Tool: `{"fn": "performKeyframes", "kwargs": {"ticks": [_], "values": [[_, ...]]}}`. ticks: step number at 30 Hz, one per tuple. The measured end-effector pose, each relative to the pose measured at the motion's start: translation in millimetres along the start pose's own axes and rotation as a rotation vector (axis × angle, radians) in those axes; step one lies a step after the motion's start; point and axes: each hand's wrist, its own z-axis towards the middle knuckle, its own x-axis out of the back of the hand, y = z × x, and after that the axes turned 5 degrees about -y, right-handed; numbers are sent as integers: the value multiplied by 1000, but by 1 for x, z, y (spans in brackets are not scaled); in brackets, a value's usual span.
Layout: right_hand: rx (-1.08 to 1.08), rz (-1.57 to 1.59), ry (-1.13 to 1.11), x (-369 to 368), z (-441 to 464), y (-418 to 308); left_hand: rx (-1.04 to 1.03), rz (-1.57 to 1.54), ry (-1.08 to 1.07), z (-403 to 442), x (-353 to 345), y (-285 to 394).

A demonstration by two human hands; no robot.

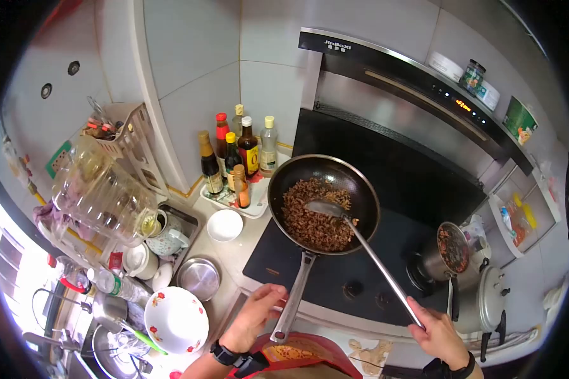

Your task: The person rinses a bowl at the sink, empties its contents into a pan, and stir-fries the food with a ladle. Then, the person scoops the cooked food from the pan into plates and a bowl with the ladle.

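A dark wok (365, 183) with brown minced food (310, 215) in it sits over the black stove. My right hand (437, 333) grips the long handle of a metal spatula (379, 262), whose blade rests in the food. Beside the wok's metal handle (296, 292), on its left, is my left hand (256, 316). Its fingers are slightly curled and apart, and nothing shows in them. Its fingertips are close to the handle; contact cannot be made out.
Sauce bottles (250, 148) stand on a tray behind a small white bowl (225, 225). A metal bowl (198, 278) and a flowered bowl (176, 319) are at the left. At the right are a pot of dark food (453, 247) and a pressure cooker (494, 297).
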Motion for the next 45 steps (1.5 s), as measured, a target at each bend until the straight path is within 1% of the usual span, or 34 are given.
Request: {"fn": "performKeyframes", "kwargs": {"ticks": [1, 3, 4, 5, 7, 8, 10, 11, 13, 14, 17, 18, 19, 21, 23, 24, 25, 28, 30, 31, 33, 34, 35, 37, 38, 40, 41, 43, 45], "values": [[-8, -6, 6, -1, -2, -2, 1, -1, -12, -2, -7, 0], [114, -18, -63, -9, -2, -2, 79, -95, -196, -10, -17, -2], [98, -59, -70, -20, 8, 1, 80, -74, -275, -10, -17, -3], [91, -61, -68, -29, 23, 4, 83, -74, -282, -10, -16, -4], [103, -61, 17, -37, 49, 10, 72, -53, -374, -6, -14, -9], [102, -64, 22, -39, 54, 12, 78, -89, -360, -4, -14, -12], [177, 21, 146, -39, 62, 13, 74, -105, -370, -6, -13, -12], [181, 15, 147, -37, 66, 11, 75, -125, -378, -7, -13, -12], [52, 34, 138, -34, 75, 7, 65, -94, -367, -9, -15, -10], [95, 19, 186, -40, 87, 7, 60, -55, -353, -10, -16, -9], [163, -2, 202, -65, 123, 11, 58, -9, -309, -13, -19, -7], [152, -92, 177, -70, 123, 9, 57, -9, -308, -13, -18, -7], [142, -215, 126, -71, 112, 7, 56, -18, -322, -11, -17, -8], [235, -309, 89, -58, 82, 14, 74, -31, -342, -12, -17, -10], [249, -188, 75, -29, 52, 16, 98, -15, -312, -13, -19, -5], [259, -135, 112, -20, 40, 14, 103, -16, -318, -12, -18, -6], [177, -140, 80, -11, 27, 6, 107, -22, -320, -11, -18, -7], [117, -117, 100, 7, -5, -15, 97, -74, -328, -10, -19, -9], [-4, 69, 0, 17, -21, -23, 107, -36, -339, -11, -19, -5], [-6, 68, 2, 19, -22, -25, 120, -4, -344, -12, -19, -4], [-121, 32, -154, 19, -26, -28, 112, -19, -334, -12, -19, -5], [-36, -25, -98, 8, -16, -20, 103, -36, -324, -11, -20, -8], [-44, -27, -95, -5, 1, -10, 107, -36, -331, -9, -19, -10], [118, -140, 54, -20, 32, 3, 88, -39, -351, -5, -15, -13], [122, -140, 58, -20, 36, 0, 83, -37, -351, -6, -16, -13], [6, 82, 57, -16, 46, -7, 70, -19, -307, -8, -17, -8], [10, 81, 61, -11, 49, -8, 66, -18, -307, -10, -18, -2], [-58, 75, 127, -4, 49, -6, 137, 67, -320, -17, -20, 9], [-48, 44, 158, -13, 65, 4, 107, 53, -315, -16, -21, 7]]}}
